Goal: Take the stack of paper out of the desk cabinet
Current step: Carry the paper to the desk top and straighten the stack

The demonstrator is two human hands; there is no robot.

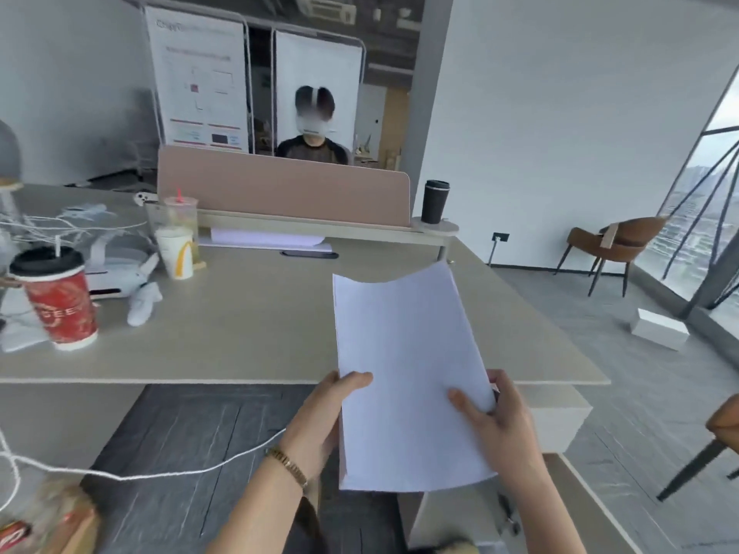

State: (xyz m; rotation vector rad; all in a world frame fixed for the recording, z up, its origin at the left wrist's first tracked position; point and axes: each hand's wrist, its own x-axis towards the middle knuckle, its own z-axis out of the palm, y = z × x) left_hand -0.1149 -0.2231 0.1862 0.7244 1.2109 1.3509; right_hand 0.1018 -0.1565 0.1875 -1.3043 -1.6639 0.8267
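Note:
A white stack of paper (pixel 404 353) is held up in the air, its far end over the front right part of the beige desk (pixel 248 337). My left hand (pixel 320 417) grips the stack's left edge with the thumb on top. On the stack's right edge is my right hand (pixel 500 425), thumb on top and fingers behind. The desk cabinet (pixel 560 417) is under the desk's right end; its inside is hidden behind the paper and my right arm.
A red coffee cup (pixel 60 301), a white fast-food cup (pixel 176 253), a clear drink cup (pixel 182 211) and white devices with cables crowd the desk's left. A black tumbler (pixel 434 201) stands by the pink divider (pixel 284 189). A person sits behind it. Brown chair (pixel 616 241) at right.

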